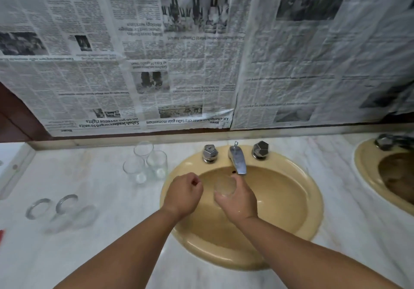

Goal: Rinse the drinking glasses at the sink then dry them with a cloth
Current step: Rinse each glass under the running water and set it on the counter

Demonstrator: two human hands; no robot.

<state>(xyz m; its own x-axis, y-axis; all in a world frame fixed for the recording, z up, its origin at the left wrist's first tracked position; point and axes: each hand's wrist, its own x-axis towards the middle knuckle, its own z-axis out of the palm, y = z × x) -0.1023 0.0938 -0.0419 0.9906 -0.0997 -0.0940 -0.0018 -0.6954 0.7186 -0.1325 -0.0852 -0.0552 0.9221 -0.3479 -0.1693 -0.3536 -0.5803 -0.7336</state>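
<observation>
My right hand (238,201) grips a clear drinking glass (224,185) over the yellow sink (291,201), just below the chrome faucet spout (238,161). My left hand (182,193) hovers beside it over the sink's left rim, fingers curled, holding nothing. Three clear glasses (146,165) stand upright on the marble counter left of the sink. Two more glasses (60,212) stand upside down farther left. No cloth is in view.
Two chrome tap knobs (210,153) (260,149) flank the faucet. A second yellow sink (369,176) lies at the right edge. Newspaper sheets (156,64) cover the wall behind. A red object (1,236) peeks in at the left edge of the counter (100,232).
</observation>
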